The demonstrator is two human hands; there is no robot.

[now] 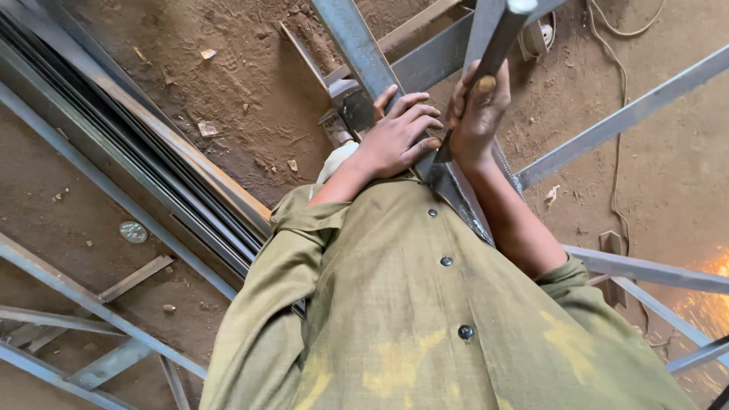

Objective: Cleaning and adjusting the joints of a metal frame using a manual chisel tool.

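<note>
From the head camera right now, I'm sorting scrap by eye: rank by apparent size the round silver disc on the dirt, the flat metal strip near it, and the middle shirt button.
1. Flat metal strip, largest.
2. Round silver disc.
3. Middle shirt button, smallest, though it is nearer the camera.
</note>
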